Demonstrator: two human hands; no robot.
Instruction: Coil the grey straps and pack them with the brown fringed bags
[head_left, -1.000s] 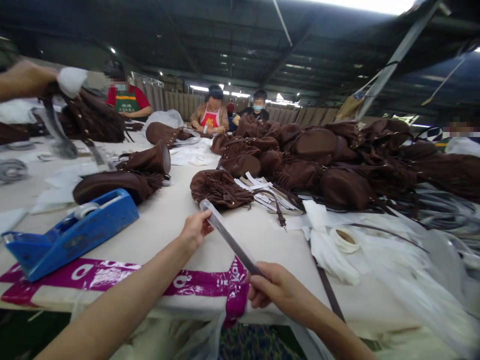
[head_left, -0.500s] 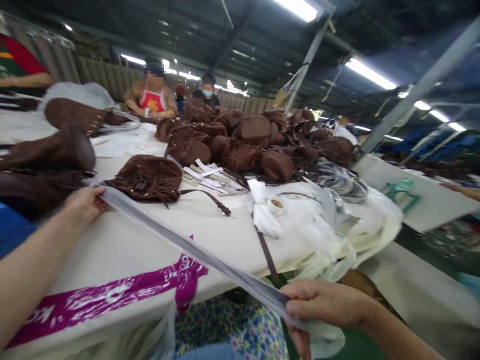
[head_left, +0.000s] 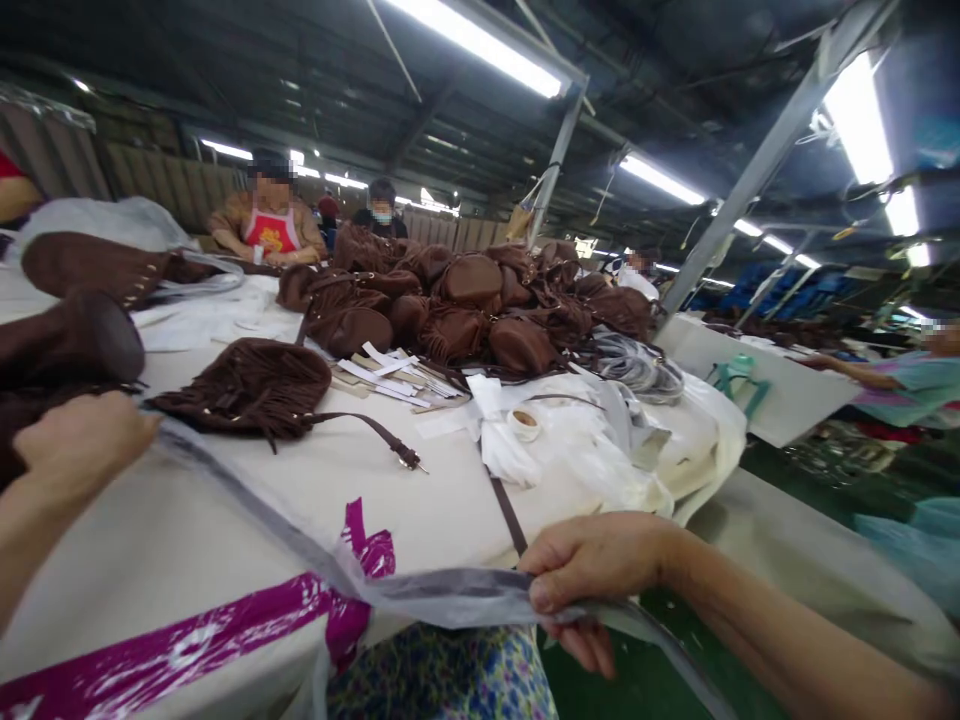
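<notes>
A long grey strap point(head_left: 450, 595) in thin, whitish see-through wrapping runs between my hands and sags over the table's front edge. My left hand point(head_left: 84, 440) is closed at its left end, beside the brown bags. Pinched between thumb and fingers, the strap passes through my right hand point(head_left: 592, 570), and its tail hangs down to the lower right. Just beyond my left hand lies a brown fringed bag point(head_left: 259, 390) with a buckled strap point(head_left: 375, 430) stretched out to the right. Purple printed tape point(head_left: 225, 635) is stuck along the table edge below the strap.
Brown bags point(head_left: 472, 280) are heaped across the table's far side. Pale strips point(head_left: 397, 375), a tape roll point(head_left: 523, 424) and white plastic sheeting point(head_left: 570, 450) lie nearer. A person in a red apron point(head_left: 271, 232) sits opposite. A metal post point(head_left: 720, 230) slants up at right.
The strap was taut and now sags in the middle. My left hand has moved left and lower in view, while more strap trails past my right hand. The view has shifted right.
</notes>
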